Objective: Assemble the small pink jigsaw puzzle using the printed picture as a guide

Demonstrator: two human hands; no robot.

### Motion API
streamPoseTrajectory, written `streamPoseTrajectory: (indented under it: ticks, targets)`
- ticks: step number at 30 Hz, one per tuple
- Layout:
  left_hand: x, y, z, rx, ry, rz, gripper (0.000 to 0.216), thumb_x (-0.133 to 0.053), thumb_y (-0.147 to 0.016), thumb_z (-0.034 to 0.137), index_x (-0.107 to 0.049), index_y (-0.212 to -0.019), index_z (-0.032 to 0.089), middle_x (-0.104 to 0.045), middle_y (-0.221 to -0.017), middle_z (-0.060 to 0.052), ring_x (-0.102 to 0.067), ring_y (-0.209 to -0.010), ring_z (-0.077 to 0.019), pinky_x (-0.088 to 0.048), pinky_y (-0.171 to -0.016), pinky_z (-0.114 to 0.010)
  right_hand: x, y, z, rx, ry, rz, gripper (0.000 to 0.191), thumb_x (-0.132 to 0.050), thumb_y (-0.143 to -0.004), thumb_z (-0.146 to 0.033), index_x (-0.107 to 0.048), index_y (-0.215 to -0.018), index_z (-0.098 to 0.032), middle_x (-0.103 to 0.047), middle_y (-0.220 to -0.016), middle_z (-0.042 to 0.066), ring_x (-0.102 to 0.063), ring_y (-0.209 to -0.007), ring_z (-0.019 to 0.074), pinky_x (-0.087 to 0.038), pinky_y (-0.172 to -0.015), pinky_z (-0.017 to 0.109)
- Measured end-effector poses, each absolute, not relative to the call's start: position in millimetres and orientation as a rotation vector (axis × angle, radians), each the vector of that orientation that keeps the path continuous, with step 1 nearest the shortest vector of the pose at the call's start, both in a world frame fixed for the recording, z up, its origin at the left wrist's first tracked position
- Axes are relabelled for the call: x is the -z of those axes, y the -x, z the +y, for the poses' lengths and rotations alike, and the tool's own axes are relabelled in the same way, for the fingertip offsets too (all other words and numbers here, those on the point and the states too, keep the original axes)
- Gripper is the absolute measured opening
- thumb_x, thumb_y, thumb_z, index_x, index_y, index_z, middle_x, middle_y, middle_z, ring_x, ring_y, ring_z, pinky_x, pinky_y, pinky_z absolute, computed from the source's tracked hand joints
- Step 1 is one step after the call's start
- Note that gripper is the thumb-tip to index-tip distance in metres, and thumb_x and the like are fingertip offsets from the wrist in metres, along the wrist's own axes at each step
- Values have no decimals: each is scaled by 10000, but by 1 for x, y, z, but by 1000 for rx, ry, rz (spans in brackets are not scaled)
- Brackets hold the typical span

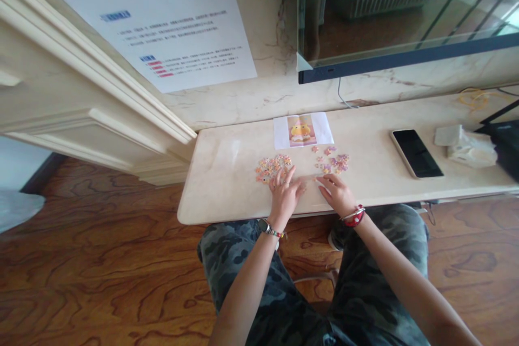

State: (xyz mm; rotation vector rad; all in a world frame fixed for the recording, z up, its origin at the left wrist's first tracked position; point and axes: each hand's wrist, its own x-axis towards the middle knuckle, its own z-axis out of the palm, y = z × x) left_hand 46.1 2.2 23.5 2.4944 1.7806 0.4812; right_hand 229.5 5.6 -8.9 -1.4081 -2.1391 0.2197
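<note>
Sitting at a pale marble desk (227, 173), a person in camouflage trousers (239, 265) works over scattered jigsaw pieces with both hands resting on the stone near its front edge. The left hand (284, 195) lies palm down with the fingers spread wide, holding nothing, and its fingertips touch the near side of the left pile of puzzle pieces (272, 166). A wristwatch (265, 226) sits on that wrist.

The right hand (336, 194), with a red bracelet (355, 217) at the wrist, lies just beside the left, its fingers pointing toward the gap between the two piles. The view is too small to tell whether its fingertips pinch a piece. The right pile of puzzle pieces (334, 161), looser and more purple in tone, lies just beyond this hand.

Behind both piles, against the wall, a printed reference picture (302, 131) lies flat, showing a yellow cartoon figure. A dark smartphone (416, 153) lies face up well to the right, with a crumpled tissue packet (466, 146) farther right. A large screen (405, 11) hangs above the desk, and a printed notice (162, 16) is fixed to the wall on the left. Wood-grain flooring (101, 270) spreads below.
</note>
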Motion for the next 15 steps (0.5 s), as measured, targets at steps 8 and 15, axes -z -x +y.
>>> streamPoseTrajectory:
  ticks: [8, 15]
  targets:
    - [-22, -49, 4, -514, -2466, 1810, 157, -509, -765, 308, -612, -884, 306, -355, -1324, 46, -253, -1217, -294, -280, -928, -519, 27, -260, 23, -168, 1352, -2218, 286, -426, -808, -281, -563, -1045, -197, -541, -988, 85, -488, -917, 204, -438, -805, 367]
    - [-25, -53, 6, -514, -2456, 1847, 130, -519, -751, 238, -624, -816, 276, -358, -1321, 45, -261, -1211, -294, -261, -943, -525, 33, -258, 21, -175, 1356, -2185, 276, -427, -812, -284, -580, -1019, -183, -554, -987, 87, -499, -915, 198, -446, -799, 350]
